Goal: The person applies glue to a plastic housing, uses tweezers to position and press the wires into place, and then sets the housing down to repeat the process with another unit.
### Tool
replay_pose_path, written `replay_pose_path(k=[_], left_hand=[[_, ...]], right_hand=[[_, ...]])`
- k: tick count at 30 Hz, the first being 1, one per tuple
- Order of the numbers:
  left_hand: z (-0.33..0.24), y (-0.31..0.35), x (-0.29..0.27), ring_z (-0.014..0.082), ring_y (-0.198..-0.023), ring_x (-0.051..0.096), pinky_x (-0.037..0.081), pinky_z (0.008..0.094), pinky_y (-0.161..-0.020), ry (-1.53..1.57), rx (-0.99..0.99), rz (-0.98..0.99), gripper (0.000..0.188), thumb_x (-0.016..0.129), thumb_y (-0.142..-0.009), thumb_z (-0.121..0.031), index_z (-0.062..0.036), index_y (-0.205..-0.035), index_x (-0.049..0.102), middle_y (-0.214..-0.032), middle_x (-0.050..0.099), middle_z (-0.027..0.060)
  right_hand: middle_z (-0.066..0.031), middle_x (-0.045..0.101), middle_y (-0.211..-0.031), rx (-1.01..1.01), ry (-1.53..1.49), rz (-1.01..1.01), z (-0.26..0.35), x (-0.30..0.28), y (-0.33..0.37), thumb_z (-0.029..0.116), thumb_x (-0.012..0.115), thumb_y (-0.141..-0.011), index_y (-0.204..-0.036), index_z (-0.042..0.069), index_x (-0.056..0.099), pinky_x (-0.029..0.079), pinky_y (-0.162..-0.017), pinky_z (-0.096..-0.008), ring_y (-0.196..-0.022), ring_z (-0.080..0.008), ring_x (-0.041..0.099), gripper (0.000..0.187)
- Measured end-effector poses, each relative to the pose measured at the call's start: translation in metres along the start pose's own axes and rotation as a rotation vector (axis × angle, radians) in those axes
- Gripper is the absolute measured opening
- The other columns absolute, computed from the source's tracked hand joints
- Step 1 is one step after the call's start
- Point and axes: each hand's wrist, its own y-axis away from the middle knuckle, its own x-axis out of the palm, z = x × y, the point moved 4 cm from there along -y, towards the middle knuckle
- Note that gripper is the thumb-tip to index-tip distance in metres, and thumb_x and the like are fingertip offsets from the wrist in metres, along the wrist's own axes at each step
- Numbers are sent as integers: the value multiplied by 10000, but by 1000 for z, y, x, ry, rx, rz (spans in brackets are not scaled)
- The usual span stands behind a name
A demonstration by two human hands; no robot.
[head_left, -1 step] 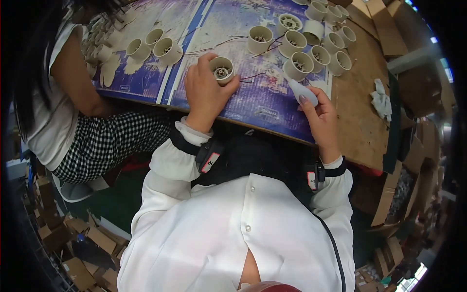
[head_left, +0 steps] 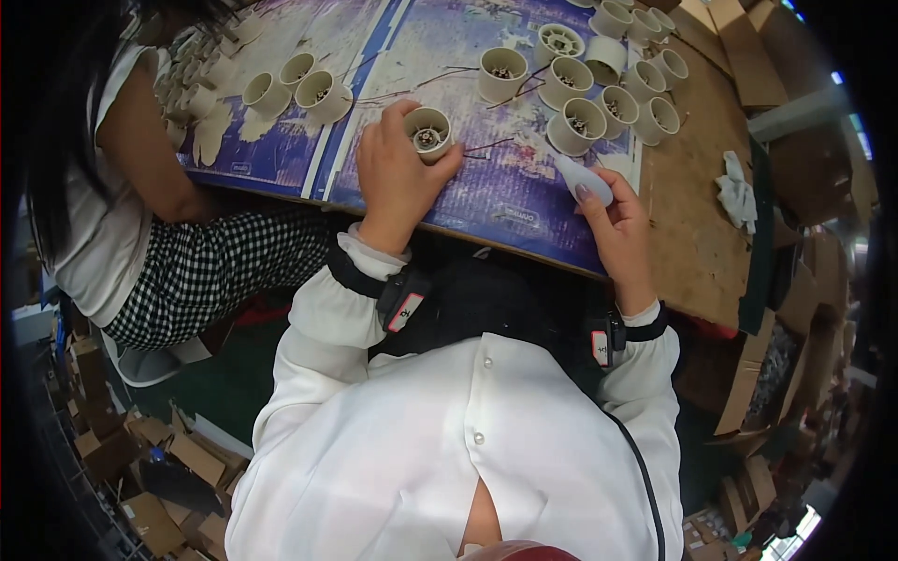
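Observation:
My left hand is wrapped round the side of a cream-coloured, cup-shaped housing near the table's front edge. Its open top faces up, and small parts show on its inner floor. Thin dark red and black wires run out of it to the right. In my right hand is a small whitish squeeze bottle with a tapered nozzle, pinched between thumb and fingers. The nozzle points up and left, just below a group of similar cup-shaped housings, apart from the housing in my left hand.
More housings stand at the left, some with wires trailing across the purple printed sheet. A crumpled white cloth lies on the bare wood at right. Another person sits at my left. Cardboard boxes crowd the floor.

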Motion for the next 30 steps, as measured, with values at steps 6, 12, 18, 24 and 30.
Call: replay_pose_path(k=[6,12,18,24,30], left_hand=[[0,-3,-2,323,-943,565,443,433,-833,-11,-3,53,624,852,-679,-263,-69,-1175,528,-1000,646,104],[-5,-10,-5,314,-952,557,441,425,-834,-35,-50,136,629,852,-679,-256,-66,-1181,524,-1006,644,98],[-11,-23,-12,315,-936,556,443,423,-821,-50,-49,201,628,853,-672,-248,-69,-1177,525,-997,640,93],[-12,-26,-17,313,-918,557,447,421,-799,-42,-44,196,630,854,-666,-244,-71,-1176,526,-983,638,92],[-9,-22,-19,309,-896,557,448,421,-777,-11,-25,160,617,851,-669,-240,-73,-1169,530,-972,639,91]], right_hand=[[-34,638,-1032,67,133,-48,2,6,3,117,656,-961,-1218,-6,597,477,-783,-205,-891,-70,581,291],[-30,640,-1036,118,309,49,14,10,-3,105,680,-944,-1180,-2,627,486,-772,-197,-907,-69,585,264],[-28,641,-1035,233,285,41,29,12,-5,96,678,-943,-1180,-2,625,482,-762,-193,-896,-64,582,261],[-24,640,-1028,245,305,38,35,11,-3,94,676,-945,-1187,0,620,474,-740,-187,-869,-57,573,265],[-24,642,-1026,213,355,41,34,16,-2,97,681,-940,-1184,1,623,473,-721,-186,-849,-58,575,269]])
